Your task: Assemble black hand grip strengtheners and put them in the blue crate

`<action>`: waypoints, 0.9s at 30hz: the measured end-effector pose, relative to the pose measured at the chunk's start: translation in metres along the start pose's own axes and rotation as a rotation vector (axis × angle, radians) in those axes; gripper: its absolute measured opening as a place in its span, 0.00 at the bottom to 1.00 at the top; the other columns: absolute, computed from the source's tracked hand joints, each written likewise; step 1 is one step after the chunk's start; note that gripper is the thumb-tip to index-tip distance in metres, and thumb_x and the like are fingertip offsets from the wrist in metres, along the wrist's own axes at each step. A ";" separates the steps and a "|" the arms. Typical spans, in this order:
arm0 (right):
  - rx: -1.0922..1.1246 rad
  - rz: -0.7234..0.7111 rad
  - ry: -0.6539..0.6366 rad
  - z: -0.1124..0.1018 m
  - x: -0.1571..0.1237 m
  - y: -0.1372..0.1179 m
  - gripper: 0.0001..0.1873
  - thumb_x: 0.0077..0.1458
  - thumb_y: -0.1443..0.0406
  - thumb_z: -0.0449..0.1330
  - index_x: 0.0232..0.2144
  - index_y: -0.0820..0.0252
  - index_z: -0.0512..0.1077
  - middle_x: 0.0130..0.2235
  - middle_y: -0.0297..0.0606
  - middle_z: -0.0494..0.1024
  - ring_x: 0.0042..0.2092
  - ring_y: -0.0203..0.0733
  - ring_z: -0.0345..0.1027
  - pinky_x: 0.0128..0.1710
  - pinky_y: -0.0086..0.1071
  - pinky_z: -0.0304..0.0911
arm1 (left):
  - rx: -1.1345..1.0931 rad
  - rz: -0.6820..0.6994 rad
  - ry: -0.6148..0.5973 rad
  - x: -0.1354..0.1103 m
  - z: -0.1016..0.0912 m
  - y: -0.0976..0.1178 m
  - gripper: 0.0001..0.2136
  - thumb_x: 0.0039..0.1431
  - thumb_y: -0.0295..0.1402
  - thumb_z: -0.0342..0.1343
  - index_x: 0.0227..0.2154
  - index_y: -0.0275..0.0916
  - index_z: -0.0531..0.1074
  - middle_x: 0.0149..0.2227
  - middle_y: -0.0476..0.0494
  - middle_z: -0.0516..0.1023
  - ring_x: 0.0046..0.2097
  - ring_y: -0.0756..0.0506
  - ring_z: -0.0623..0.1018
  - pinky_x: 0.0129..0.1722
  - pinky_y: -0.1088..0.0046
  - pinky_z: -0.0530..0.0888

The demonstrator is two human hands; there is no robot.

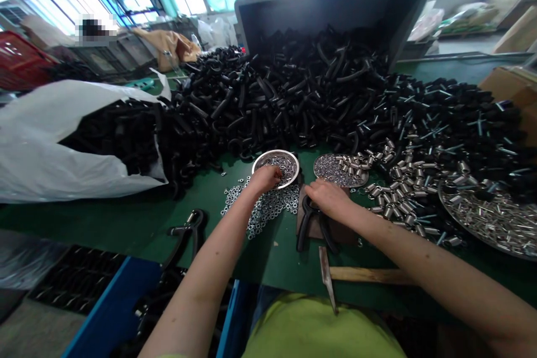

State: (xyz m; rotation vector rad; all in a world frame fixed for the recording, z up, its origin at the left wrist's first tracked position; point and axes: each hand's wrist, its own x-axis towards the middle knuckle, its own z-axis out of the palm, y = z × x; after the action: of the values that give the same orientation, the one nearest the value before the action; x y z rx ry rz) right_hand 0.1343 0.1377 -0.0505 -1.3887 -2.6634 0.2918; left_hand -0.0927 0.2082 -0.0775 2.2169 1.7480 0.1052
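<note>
To the near right of the bowl (pixel 274 152), the black clamp (pixel 309 215), handles bodyward, is gripped by the right hand (pixel 328 198), while any grip by the left hand (pixel 265 178) inside cannot be told.

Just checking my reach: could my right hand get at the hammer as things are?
Probably yes: the hammer lies between your right hand and the green shirt, with nothing visible resting on it. That hand is at the black two-legged piece, so it would likely leave that first.
</note>
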 end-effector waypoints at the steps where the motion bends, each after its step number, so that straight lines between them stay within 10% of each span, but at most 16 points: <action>1: -0.019 -0.007 -0.003 0.000 -0.001 -0.002 0.09 0.54 0.73 0.53 0.35 0.60 0.71 0.37 0.45 0.76 0.43 0.45 0.67 0.37 0.32 0.59 | -0.006 0.009 -0.005 0.001 0.000 -0.001 0.10 0.48 0.30 0.57 0.35 0.43 0.76 0.37 0.47 0.79 0.39 0.46 0.75 0.37 0.76 0.66; 18: 0.204 0.072 0.151 -0.003 -0.130 0.010 0.11 0.59 0.70 0.50 0.38 0.58 0.72 0.38 0.38 0.77 0.40 0.41 0.70 0.41 0.35 0.64 | -0.168 -0.077 0.143 -0.011 -0.015 0.007 0.05 0.54 0.31 0.53 0.32 0.37 0.71 0.30 0.44 0.76 0.34 0.47 0.74 0.34 0.73 0.67; 27: 0.098 0.114 -0.046 0.023 -0.184 -0.019 0.11 0.48 0.67 0.62 0.37 0.56 0.71 0.38 0.40 0.72 0.39 0.47 0.66 0.36 0.38 0.62 | -0.765 0.209 0.070 -0.072 0.028 0.081 0.08 0.55 0.31 0.55 0.39 0.39 0.67 0.34 0.47 0.76 0.37 0.49 0.76 0.37 0.74 0.71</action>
State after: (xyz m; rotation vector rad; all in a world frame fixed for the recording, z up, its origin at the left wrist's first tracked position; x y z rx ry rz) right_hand 0.2197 -0.0263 -0.0727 -1.5238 -2.5719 0.4647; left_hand -0.0277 0.1168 -0.0709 1.8052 1.1996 0.7657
